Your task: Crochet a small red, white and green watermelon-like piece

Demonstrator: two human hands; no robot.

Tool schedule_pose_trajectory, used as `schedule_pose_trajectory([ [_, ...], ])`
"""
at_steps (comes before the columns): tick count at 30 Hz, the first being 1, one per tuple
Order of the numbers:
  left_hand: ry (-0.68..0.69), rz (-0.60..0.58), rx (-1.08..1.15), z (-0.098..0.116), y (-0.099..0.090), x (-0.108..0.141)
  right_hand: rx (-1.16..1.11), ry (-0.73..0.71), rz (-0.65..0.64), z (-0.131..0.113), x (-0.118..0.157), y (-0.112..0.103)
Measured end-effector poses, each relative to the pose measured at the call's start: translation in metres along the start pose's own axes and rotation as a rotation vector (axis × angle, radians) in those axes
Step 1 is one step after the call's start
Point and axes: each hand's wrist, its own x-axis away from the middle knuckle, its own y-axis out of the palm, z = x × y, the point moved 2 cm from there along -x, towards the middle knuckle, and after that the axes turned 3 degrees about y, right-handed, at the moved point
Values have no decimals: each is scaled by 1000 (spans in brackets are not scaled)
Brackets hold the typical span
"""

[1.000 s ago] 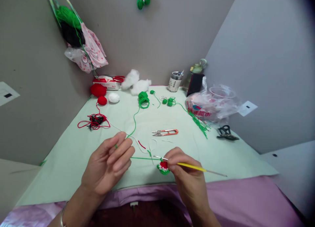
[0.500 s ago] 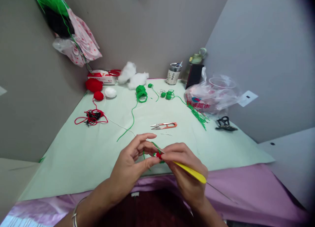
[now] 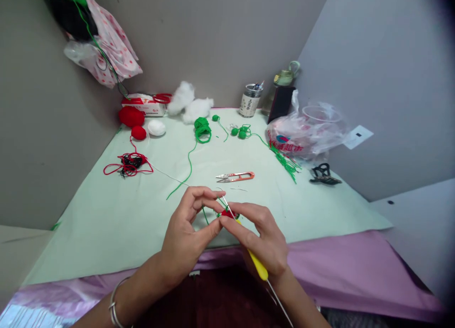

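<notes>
A small red and green crochet piece [image 3: 228,214] is pinched between the fingertips of both hands, above the near part of the table. My left hand [image 3: 194,226] closes on its left side, with green yarn [image 3: 205,215] hanging by the fingers. My right hand [image 3: 261,235] grips a crochet hook [image 3: 258,265] with a yellow handle, its metal shaft lying across the piece and pointing up to the left. The fingers partly hide the piece. Beyond the hands lie orange-handled thread snips [image 3: 235,177].
Red yarn balls [image 3: 131,116], a white ball [image 3: 157,127] and green yarn [image 3: 202,130] stand toward the back. White stuffing [image 3: 181,98], a pen can [image 3: 249,101] and a plastic bag [image 3: 302,133] line the wall. A black claw clip [image 3: 324,175] lies right.
The hook has turned steeper in my right hand, its handle swinging down and left. The crochet piece has tilted, showing more red. The view has shifted slightly.
</notes>
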Motion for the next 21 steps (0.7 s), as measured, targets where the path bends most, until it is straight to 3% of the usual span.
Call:
schedule_pose_trajectory([
  [5, 33, 24, -88, 1, 0, 1, -126, 147, 123, -8, 3, 0],
  [10, 78, 114, -79, 2, 2, 1, -529, 456, 77, -9, -3, 3],
  [13, 92, 127, -75, 3, 3, 1, -717, 568, 93, -5, -5, 6],
  [18, 107, 110, -65, 4, 5, 1, -764, 647, 164, -3, -5, 8],
  [21, 110, 106, -80, 3, 5, 1, -668, 640, 173, -5, -7, 6],
])
